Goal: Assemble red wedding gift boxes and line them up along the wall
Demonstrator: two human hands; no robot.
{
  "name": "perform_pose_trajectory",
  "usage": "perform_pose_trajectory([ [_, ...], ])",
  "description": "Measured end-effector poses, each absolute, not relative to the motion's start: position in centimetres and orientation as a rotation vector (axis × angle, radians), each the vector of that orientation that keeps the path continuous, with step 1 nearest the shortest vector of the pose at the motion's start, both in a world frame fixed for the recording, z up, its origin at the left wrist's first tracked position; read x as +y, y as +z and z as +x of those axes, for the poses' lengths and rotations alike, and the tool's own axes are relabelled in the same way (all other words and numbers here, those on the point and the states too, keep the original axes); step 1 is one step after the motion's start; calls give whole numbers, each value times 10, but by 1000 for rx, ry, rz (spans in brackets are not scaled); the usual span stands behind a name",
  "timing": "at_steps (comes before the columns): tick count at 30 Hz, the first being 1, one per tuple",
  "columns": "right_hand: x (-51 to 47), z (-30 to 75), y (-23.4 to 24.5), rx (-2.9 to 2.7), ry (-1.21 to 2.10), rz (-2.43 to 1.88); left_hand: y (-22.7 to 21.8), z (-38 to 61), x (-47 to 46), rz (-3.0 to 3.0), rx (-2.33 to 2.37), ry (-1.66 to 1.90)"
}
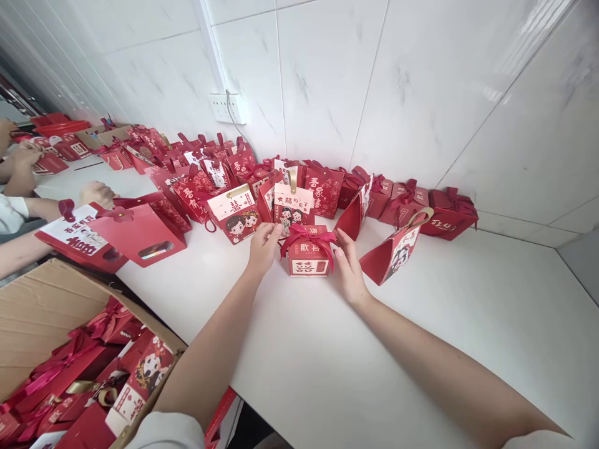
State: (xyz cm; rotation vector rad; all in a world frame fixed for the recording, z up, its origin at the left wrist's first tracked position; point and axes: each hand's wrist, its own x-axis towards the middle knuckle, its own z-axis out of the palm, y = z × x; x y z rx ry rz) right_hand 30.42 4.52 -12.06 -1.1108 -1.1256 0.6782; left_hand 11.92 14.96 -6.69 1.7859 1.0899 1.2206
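My feed centres on a small red box (pixel 309 257) on the table (pixel 290 355), reading 歡喜 above a white 囍 panel (pixel 309 267), crimson bow (pixel 309 236) on top. My left hand (pixel 262 251) is at its nine o'clock, right hand (pixel 352 271) at three (gripping? I can't tell). Toward my eight, a carton (pixel 42 299) holds ribboned boxes (pixel 84 365).

The back of the small red box (pixel 309 268) is out of sight, the fine print below its ribbon (pixel 311 236) is too small to read, and whether the right hand (pixel 350 271) touches it cannot be told. Boxes in the rear row (pixel 324 192) partly hide one another. The picture's edges cut off the carton (pixel 51 302), the wearer's pale sleeves (pixel 168 431) and the co-workers' arms (pixel 21 254) at far left.
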Motion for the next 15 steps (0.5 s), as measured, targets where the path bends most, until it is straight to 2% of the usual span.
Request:
perform_pose_trajectory([
  [5, 43, 305, -121, -1162, 691, -1044, -63, 118, 148, 1762, 991, 1036],
  [10, 43, 303, -121, -1189, 695, -1009, -56, 120, 143, 1481, 784, 873],
  [15, 50, 303, -125, -1081, 687, -1089, -47, 114, 141, 1187, 664, 916],
])
